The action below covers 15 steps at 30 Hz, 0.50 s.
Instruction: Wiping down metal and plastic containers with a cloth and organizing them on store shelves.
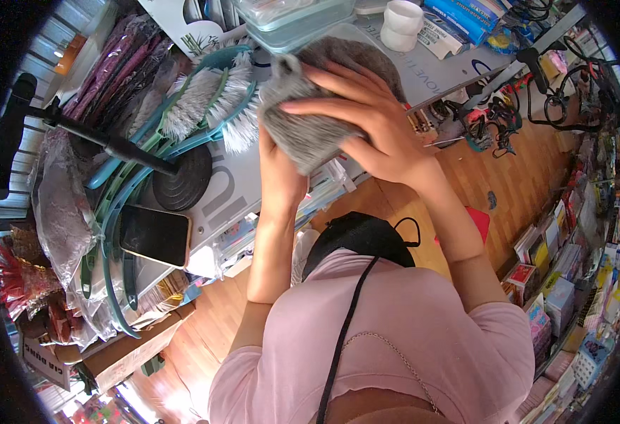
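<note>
A grey fuzzy cloth item (pixel 310 132), blurred along its pile and with a small loop at its top corner, is held up above the front edge of the table (pixel 267 183). My left hand (pixel 281 169) grips it from below and behind; most of those fingers are hidden by it. Across its front lies my right hand (pixel 376 119), fingers spread and pressing on the pile. Behind the right hand is a darker grey-brown furry piece (pixel 389 66); whether it joins the held item, I cannot tell.
Blue and green long-handled brushes (pixel 204 100), a black stand (pixel 183 177) and a phone (pixel 155 236) are to the left. Clear plastic boxes (pixel 294 21), white cups (pixel 403 24) and blue packages (pixel 464 18) stand at the back. Goods shelves (pixel 559 286) line the right side.
</note>
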Available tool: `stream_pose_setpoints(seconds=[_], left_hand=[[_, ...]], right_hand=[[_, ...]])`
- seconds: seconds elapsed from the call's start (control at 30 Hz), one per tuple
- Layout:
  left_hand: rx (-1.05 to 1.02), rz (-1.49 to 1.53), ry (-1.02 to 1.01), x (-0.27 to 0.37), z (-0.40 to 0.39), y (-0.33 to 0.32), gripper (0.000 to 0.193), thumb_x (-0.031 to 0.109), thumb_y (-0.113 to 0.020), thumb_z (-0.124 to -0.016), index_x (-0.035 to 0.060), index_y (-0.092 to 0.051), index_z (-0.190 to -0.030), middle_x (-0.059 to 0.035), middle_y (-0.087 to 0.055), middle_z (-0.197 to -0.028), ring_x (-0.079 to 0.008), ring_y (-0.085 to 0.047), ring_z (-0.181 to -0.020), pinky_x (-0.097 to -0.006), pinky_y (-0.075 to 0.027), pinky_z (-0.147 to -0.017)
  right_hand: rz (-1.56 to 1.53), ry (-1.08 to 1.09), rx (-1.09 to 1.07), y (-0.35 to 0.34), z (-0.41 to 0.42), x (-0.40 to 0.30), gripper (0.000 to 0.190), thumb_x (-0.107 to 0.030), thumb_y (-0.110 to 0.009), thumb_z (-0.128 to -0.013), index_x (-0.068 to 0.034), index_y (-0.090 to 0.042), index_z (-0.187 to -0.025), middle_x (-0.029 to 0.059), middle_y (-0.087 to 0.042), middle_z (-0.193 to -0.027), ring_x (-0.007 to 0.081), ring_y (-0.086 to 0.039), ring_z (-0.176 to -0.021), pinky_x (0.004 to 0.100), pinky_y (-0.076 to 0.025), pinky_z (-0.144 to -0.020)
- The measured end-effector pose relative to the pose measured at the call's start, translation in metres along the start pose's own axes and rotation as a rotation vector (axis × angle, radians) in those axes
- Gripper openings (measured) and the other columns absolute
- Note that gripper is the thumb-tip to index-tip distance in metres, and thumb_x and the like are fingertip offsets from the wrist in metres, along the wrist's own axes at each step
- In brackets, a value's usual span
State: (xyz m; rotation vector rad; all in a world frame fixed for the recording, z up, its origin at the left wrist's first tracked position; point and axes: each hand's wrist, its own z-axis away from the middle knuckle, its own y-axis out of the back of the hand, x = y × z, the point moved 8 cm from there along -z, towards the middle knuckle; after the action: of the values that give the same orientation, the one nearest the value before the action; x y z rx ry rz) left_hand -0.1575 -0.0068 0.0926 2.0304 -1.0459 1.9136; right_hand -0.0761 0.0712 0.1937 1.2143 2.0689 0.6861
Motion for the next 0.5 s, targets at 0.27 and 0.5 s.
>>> stream_pose_setpoints(seconds=[0.27, 0.5], left_hand=[[0.078, 0.033, 0.153, -0.001, -0.009, -0.010, 0.047, 0.040, -0.036, -0.096, 0.0069, -0.033, -0.129, -0.0092, -0.050, -0.117, -0.0197, -0.054, -0.101, -0.0359, -0.048, -0.079], [0.029, -0.046, -0.088, 0.006, -0.017, 0.012, 0.047, 0.032, -0.044, -0.093, 0.0031, -0.037, -0.130, -0.0133, -0.044, -0.128, -0.0258, -0.047, -0.116, -0.0440, -0.044, -0.091]], right_hand=[[-0.044, -0.141, 0.121, 0.011, -0.018, 0.083, 0.032, -0.023, -0.046, -0.082, -0.017, -0.062, -0.109, 0.0130, -0.054, -0.121, 0.0318, -0.053, -0.107, 0.0397, -0.042, -0.092], [-0.076, 0.125, 0.256, -0.005, 0.002, 0.003, 0.037, -0.023, -0.051, -0.077, -0.023, -0.062, -0.112, 0.0051, -0.055, -0.122, 0.0276, -0.053, -0.108, 0.0395, -0.043, -0.089]])
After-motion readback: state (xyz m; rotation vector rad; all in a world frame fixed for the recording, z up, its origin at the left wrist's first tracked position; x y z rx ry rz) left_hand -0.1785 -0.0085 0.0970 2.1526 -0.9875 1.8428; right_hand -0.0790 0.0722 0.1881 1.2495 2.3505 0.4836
